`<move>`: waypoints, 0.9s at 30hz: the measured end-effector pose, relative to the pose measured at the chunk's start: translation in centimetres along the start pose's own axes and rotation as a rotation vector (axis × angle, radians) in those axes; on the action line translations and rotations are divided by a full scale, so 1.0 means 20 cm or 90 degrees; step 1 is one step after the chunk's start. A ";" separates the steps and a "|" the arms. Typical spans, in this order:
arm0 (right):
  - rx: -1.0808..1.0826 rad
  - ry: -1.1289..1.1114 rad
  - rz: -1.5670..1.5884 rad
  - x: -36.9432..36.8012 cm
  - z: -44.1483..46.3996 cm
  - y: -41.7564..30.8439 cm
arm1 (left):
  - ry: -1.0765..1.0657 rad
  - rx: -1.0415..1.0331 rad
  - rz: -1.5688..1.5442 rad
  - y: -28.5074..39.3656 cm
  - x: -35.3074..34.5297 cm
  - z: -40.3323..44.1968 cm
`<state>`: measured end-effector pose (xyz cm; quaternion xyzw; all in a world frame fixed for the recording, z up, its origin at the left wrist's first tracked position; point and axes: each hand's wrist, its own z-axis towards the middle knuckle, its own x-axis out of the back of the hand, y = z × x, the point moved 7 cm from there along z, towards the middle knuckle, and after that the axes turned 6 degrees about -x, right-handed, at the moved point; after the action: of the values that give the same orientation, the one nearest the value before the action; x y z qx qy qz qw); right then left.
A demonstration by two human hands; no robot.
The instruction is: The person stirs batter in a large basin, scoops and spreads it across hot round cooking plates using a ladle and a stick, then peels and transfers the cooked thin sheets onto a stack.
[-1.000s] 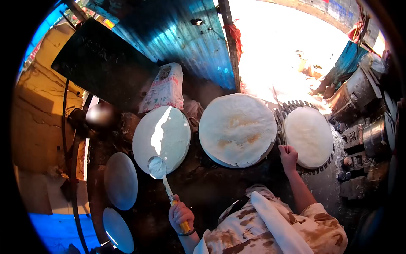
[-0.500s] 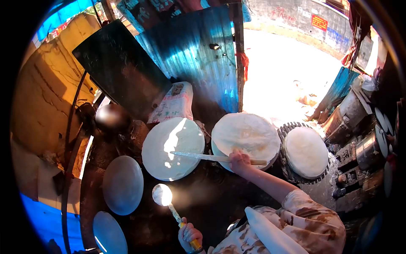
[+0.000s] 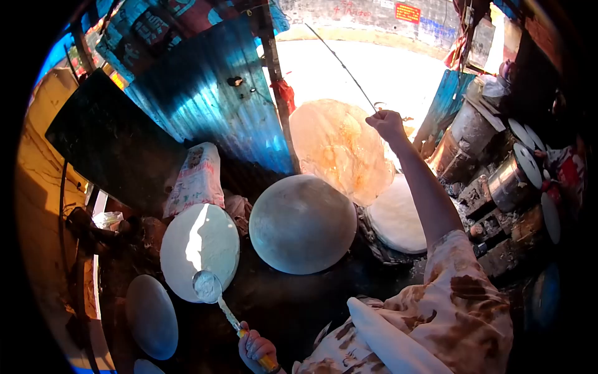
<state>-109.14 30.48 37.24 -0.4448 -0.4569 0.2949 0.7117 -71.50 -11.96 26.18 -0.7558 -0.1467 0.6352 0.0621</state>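
My left hand (image 3: pixel 256 350) is closed round the yellow handle of a ladle (image 3: pixel 207 287), its bowl over the near edge of a round griddle (image 3: pixel 174 252) coated with pale batter. My right hand (image 3: pixel 387 124) is raised and closed at the end of a long thin tool (image 3: pixel 342 65). It looks like the spatula from the earlier frame, turned edge-on. Just below that hand, a thin round flatbread (image 3: pixel 339 149) is up off the griddles, lit from behind; its exact contact with hand or tool cannot be made out. A bare domed griddle (image 3: pixel 303 224) shows below.
A pile of pale flatbreads (image 3: pixel 398 218) lies at right, partly behind my right arm. Two more griddles (image 3: pixel 151 316) stand at lower left. A printed sack (image 3: pixel 198 177) leans behind the battered griddle, near corrugated blue sheeting (image 3: pixel 212 93). Metal cylinders (image 3: pixel 507 184) crowd the right side.
The flatbread has come off the middle griddle and moved towards the pile. My right hand rose and swung away with the tool. The ladle is now over the left griddle. My view turned right.
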 end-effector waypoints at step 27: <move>-0.341 0.395 -0.242 1.07 -0.98 2.17 | 0.027 0.035 -0.024 -0.74 0.03 0.44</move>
<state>-83.11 59.63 2.78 -0.5889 -0.3558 -0.1168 0.7162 -82.07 1.50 28.07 -0.7639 -0.1423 0.6217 0.0980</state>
